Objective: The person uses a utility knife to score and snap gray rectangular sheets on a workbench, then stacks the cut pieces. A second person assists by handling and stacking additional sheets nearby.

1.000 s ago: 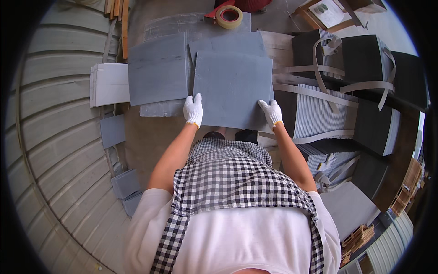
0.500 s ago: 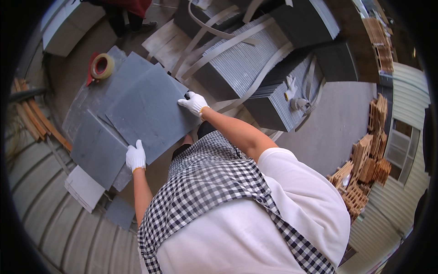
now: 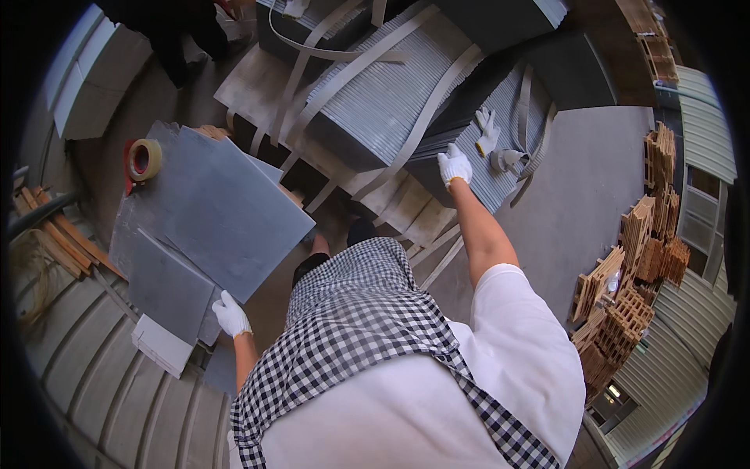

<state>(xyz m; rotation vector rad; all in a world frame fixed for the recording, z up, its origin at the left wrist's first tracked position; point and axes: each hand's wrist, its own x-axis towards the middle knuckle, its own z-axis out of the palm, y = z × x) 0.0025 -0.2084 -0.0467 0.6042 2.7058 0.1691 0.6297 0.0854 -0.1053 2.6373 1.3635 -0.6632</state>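
Two broad grey slabs show most fully on the left: an upper slab, lying flat and overlapping a side slab. The upper slab sits askew, one corner pointing toward the person; its sides look nearly equal, so I cannot tell its long axis. One left hand, gloved in white, is at that corner, fingers close together; I cannot tell whether they grip. One right hand, also gloved, is at the near bundle of thin grey slabs; its fingers are bunched, any clamp on a slab hidden. One spare glove lies on this bundle. Two pale straps cross the larger bundle beside it. One tape roll, in a red dispenser, sits beyond the upper slab.
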